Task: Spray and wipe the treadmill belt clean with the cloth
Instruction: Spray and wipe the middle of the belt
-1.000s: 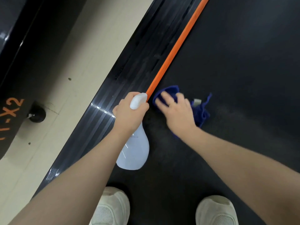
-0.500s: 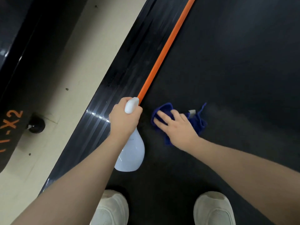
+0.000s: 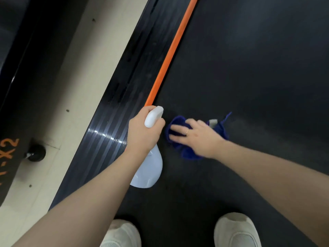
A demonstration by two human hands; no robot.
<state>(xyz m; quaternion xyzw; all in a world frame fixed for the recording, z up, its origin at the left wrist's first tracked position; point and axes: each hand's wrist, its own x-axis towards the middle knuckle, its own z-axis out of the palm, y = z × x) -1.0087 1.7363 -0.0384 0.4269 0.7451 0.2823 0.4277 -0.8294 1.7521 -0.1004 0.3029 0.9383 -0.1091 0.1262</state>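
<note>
The black treadmill belt (image 3: 249, 72) fills the right of the view. My left hand (image 3: 142, 132) grips a white spray bottle (image 3: 149, 168) by its neck, nozzle pointing forward, over the belt's left edge. My right hand (image 3: 197, 138) lies flat on a crumpled blue cloth (image 3: 188, 152) and presses it onto the belt just right of the bottle. The cloth's white tag (image 3: 212, 122) sticks out beyond my fingers. A ring shows on one finger.
An orange stripe (image 3: 170, 52) runs along the belt's left edge, beside a ribbed black side rail (image 3: 114, 125). Left of that lies beige floor (image 3: 58, 97) and another black machine with orange lettering (image 3: 8, 150). My two white shoes (image 3: 235, 230) stand on the belt.
My right hand and the cloth slid back toward me along the belt, then shifted left toward the bottle. My left hand kept its hold on the bottle.
</note>
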